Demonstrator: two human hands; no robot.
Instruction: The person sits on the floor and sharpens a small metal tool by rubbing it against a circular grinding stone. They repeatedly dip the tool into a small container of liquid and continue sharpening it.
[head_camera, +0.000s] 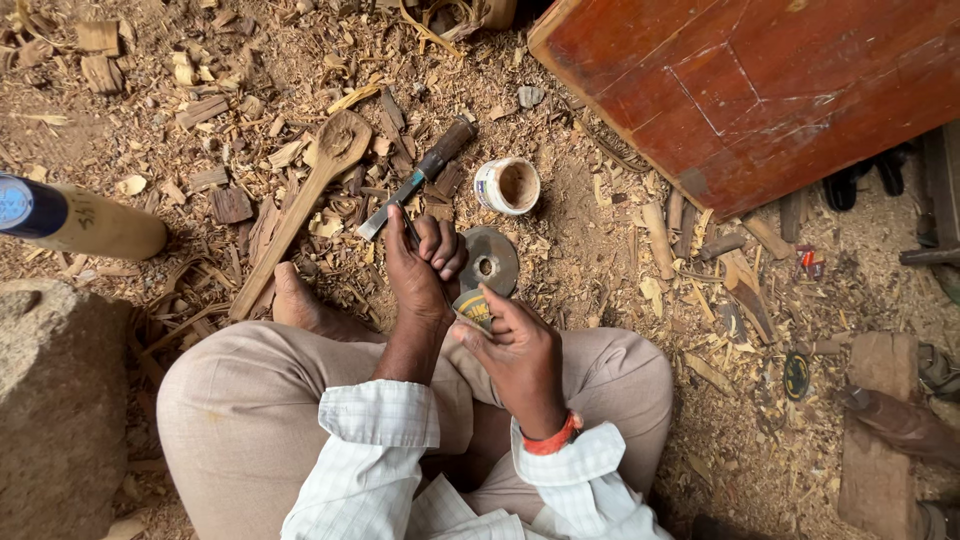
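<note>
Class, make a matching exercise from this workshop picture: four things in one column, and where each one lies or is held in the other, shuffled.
1 wooden spoon
2 chisel
3 small white cup
4 small round tin

a held in the right hand
b above the grey disc
c beside the bare foot
d just above the left hand

Pairs: 1-c, 2-d, 3-b, 4-a

Woodcarving workshop, floor-level, prob. open-air or a shed. Bare dirt floor (600, 215) covered w/ wood chips, shavings & offcuts all round. Half-carved pale wooden spoon (300, 200) lies at 11 o'clock, a wood-handled steel chisel (415, 178) at 12, a grey metal grinding disc (490, 260) just past it. Red-brown wooden board (760, 80) at 1–2 o'clock; rough stone block (55, 400) at 8.
</note>
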